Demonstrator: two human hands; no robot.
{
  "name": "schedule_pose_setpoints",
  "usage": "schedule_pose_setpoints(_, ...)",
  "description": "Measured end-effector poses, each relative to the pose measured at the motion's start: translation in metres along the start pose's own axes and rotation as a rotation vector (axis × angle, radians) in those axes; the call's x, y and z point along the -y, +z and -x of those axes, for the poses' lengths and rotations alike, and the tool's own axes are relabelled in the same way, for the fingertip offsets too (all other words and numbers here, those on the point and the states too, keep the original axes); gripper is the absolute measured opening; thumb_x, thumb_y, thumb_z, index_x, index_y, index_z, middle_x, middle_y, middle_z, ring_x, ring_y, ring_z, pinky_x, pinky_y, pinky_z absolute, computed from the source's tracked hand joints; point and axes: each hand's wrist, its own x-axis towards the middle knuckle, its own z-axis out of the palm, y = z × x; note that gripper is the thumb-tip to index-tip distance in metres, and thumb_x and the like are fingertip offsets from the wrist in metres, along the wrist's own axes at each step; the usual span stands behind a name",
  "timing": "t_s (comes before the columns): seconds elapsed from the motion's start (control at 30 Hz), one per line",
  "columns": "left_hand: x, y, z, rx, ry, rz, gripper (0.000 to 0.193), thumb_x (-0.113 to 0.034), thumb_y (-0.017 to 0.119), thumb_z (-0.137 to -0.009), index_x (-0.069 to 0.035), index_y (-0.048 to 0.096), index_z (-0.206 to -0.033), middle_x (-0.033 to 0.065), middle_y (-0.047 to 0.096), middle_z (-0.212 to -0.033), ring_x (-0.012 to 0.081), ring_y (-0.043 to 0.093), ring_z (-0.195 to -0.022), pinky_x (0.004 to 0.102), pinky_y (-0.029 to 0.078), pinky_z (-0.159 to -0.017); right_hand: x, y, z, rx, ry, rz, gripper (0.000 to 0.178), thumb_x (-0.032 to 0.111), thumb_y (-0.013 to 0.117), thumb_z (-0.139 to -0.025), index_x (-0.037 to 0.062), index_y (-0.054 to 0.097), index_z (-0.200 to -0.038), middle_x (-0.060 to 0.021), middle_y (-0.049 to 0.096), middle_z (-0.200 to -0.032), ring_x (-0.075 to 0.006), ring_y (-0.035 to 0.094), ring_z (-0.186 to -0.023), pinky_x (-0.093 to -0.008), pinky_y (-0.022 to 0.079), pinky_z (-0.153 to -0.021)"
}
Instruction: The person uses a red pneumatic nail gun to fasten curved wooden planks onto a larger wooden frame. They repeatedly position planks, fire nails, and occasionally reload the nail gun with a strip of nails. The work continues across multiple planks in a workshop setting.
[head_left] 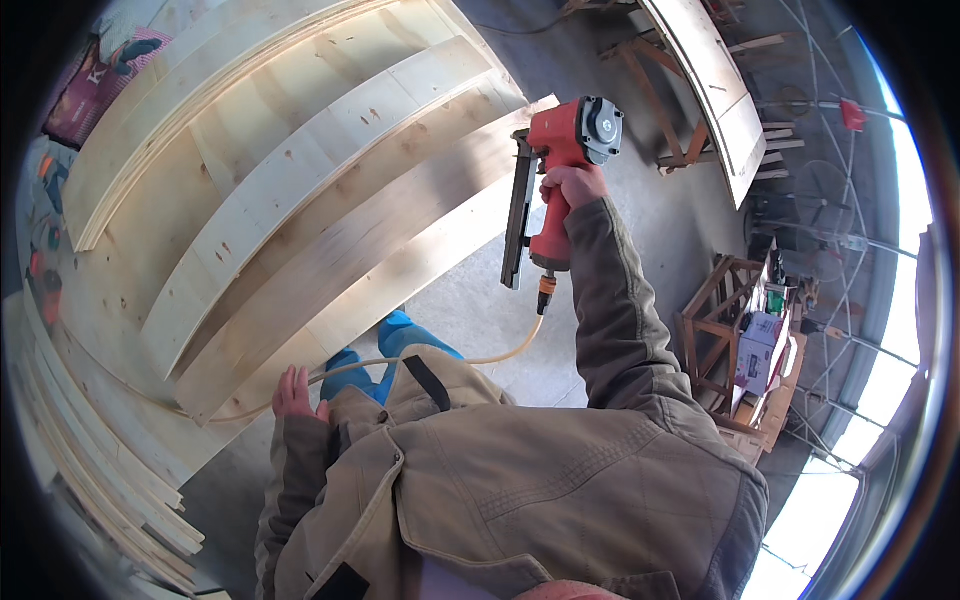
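On the right, the right hand (577, 186) grips a red and black nail gun (562, 138). Near left, the left hand's (296, 393) fingers look loose beside a thin yellow hose (490, 359).

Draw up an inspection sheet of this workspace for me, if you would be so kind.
Surface: pale wood sheet, largely covered.
Job's things: curved wooden pieces on the sheet; red pneumatic nail gun raised beside them.
Clutter: stacked wooden strips at lower left; maroon bag at upper left.
Hands: right hand grips the nail gun; left hand is by the yellowish air hose, contact unclear.
Cables: air hose connected to the nail gun, curving past the left hand.
Surroundings: concrete floor; long wooden panel at upper right; purple-and-white box at right.
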Motion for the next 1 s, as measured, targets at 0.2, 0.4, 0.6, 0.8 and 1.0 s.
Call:
schedule_pose_setpoints(0.2, 0.016, 0.028, -0.016, 0.06, -0.019, -0.017, 0.083, -0.019, 0.082, -0.068, -0.009, 0.053, -0.144, 0.0165, 0.051, -0.148, 0.0378, 0.045, -0.139, 0.0519, 0.037, -0.115, -0.001, -0.002, -0.029, 0.02, 0.044, 0.002, 0.021, -0.007, 0.06, -0.071, -0.0073, 0.062, -0.092, -0.0152, 0.063, -0.073, -0.0268, 0.063, -0.058, -0.0381, 0.052, -0.053)
schedule_pose_setpoints(0.4, 0.019, 0.049, -0.021, 0.127, -0.092, 0.054, 0.076, -0.022, 0.081, -0.067, -0.009, 0.058, -0.139, 0.0168, 0.053, -0.145, 0.0385, 0.049, -0.134, 0.0529, 0.038, -0.113, 0.013, 0.001, -0.028, 0.042, 0.084, 0.014, 0.024, -0.008, 0.061, -0.071, -0.0071, 0.062, -0.095, -0.0164, 0.064, -0.074, -0.0271, 0.064, -0.059, -0.0382, 0.053, -0.054)
schedule_pose_setpoints(0.6, 0.012, 0.057, -0.039, 0.086, -0.068, 0.123, 0.064, -0.021, 0.079, -0.067, -0.01, 0.063, -0.129, 0.0171, 0.06, -0.128, 0.0398, 0.056, -0.12, 0.053, 0.044, -0.104, -0.03, -0.033, -0.049, 0.004, -0.039, 0.275, 0.008, 0.007, 0.07, -0.071, 0.0016, 0.069, -0.076, -0.0079, 0.065, -0.066, -0.0232, 0.065, -0.061, -0.0371, 0.052, -0.059)
schedule_pose_setpoints(0.8, 0.0, 0.041, -0.041, 0.144, -0.189, 0.036, 0.056, -0.023, 0.077, -0.076, -0.009, 0.062, -0.128, 0.0129, 0.06, -0.127, 0.0347, 0.054, -0.125, 0.0469, 0.045, -0.107, -0.041, -0.06, -0.087, 0.096, 0.277, 0.159, 0.013, 0.008, 0.065, -0.076, -0.0041, 0.067, -0.077, -0.0125, 0.067, -0.074, -0.0249, 0.064, -0.068, -0.0342, 0.053, -0.069)
schedule_pose_setpoints(1.0, 0.01, 0.055, -0.036, -0.021, -0.102, 0.123, 0.049, -0.019, 0.076, -0.071, -0.009, 0.064, -0.118, 0.0142, 0.062, -0.12, 0.0375, 0.059, -0.117, 0.0499, 0.05, -0.099, -0.038, -0.045, -0.069, 0.058, 0.27, 0.257, 0.012, 0.013, 0.068, -0.077, 0.002, 0.069, -0.075, -0.009, 0.067, -0.073, -0.0231, 0.064, -0.068, -0.0343, 0.053, -0.069)
